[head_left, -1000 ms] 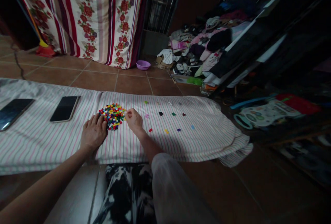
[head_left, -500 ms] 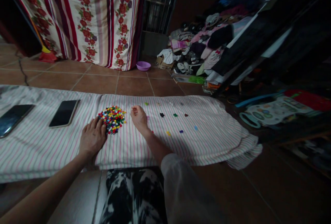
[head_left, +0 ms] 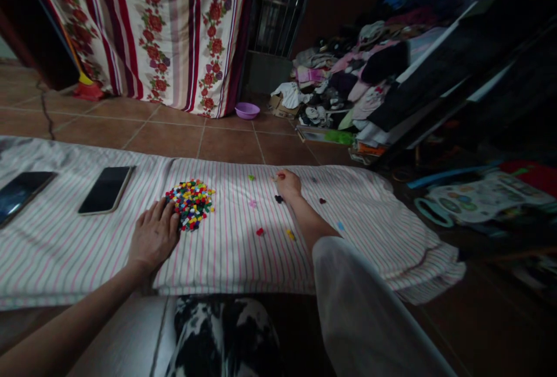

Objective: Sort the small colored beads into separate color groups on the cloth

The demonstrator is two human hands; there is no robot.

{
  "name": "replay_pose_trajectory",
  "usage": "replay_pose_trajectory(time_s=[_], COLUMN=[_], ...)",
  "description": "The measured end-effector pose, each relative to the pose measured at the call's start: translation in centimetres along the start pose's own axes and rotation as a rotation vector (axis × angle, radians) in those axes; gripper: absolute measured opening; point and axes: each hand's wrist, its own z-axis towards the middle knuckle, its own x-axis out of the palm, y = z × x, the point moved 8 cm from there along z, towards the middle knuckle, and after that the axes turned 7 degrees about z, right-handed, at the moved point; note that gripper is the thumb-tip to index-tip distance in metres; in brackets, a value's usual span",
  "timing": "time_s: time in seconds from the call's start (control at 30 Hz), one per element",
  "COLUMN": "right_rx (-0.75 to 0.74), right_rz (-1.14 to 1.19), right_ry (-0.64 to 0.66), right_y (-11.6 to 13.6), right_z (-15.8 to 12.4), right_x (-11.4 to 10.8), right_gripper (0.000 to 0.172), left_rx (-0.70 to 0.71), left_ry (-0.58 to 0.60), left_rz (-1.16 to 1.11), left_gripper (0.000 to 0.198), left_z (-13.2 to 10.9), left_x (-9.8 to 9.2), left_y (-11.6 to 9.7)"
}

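My left hand (head_left: pixel 154 232) lies flat on the striped cloth (head_left: pixel 221 261), its fingertips touching the left edge of a pile of small coloured beads (head_left: pixel 190 203). To the right, my right hand (head_left: pixel 289 184) is closed in a pinch low over the cloth, beside a tiny beige cluster (head_left: pixel 274 178). What its fingertips hold is too small to name. Around that hand lie little sorted clusters: black (head_left: pixel 278 199), light green (head_left: pixel 251 177), pink (head_left: pixel 253 203), red (head_left: pixel 260 231), yellow (head_left: pixel 290 235), dark red (head_left: pixel 322 200) and light blue (head_left: pixel 340 226). My right hand and forearm hide others.
Two phones, a nearer-centre one (head_left: pixel 107 190) and another at the left edge (head_left: pixel 25 194), rest on the cloth. Beyond it, a purple basin (head_left: pixel 247 111) stands on the tiled floor by a flowered curtain (head_left: pixel 178 35). A heap of clothes (head_left: pixel 343 75) lies at the back right.
My right hand has moved right, from beside the bead pile to the beige cluster in the back row. My left hand stays by the pile. The view has shifted slightly.
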Motion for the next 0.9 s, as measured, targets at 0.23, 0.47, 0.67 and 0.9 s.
replay_pose_trajectory(time_s=[0.23,0.47,0.67,0.9], right_rx=[0.011,0.010,0.003,-0.157], right_rz=[-0.022,0.036,0.015,0.062], right_ry=[0.017,0.049,0.031,0.126], right_y=[-0.8,-0.9,0.3,6.0], right_z=[0.8,0.6,0.2,-2.3], right_x=[1.4,1.4,0.3,2.0], right_gripper=[0.019,0.026,0.032,0.033], left_rx=[0.001,0.002,-0.041,-0.042], left_ry=[0.000,0.015,0.001,0.045], left_rz=[0.022,-0.005,-0.037,-0.046], left_gripper=[0.056,0.056,0.058,0.053], left_z=[0.0,0.1,0.2,0.2], left_x=[0.0,-0.1,-0.4,-0.2], left_y=[0.0,0.0,0.0,-0.1])
